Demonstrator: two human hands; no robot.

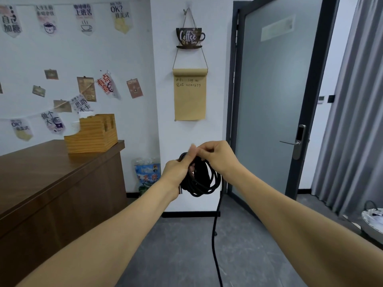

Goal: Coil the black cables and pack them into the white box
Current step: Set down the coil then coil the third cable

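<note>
Two hands meet at the centre of your view, and between them hangs the black cable (pixel 202 179), gathered into several loose loops held in the air in front of the white wall. Your left hand (pixel 176 172) has its fingers curled round the loops at their nine o'clock side, gripping the bundle, with what looks like a connector end poking out below the palm. Your right hand (pixel 215 156) pinches a strand at the twelve o'clock point of the coil, fingers curled over it. To do this step well, lay each new turn the same size as the ones already hanging, let the strand slide through the right fingers so it does not twist, and keep the left grip firm enough that the loops stay together. The coil hangs roughly upright, its opening facing you, its longer axis running from twelve down towards six o'clock. From its five o'clock edge the uncoiled tail (pixel 215 235) drops straight towards six o'clock and leaves the bottom of the view, so a fair length seems left to wind. The white box is probably the pale container (pixel 373 221) at four o'clock, though it is too cut off to be sure.
</note>
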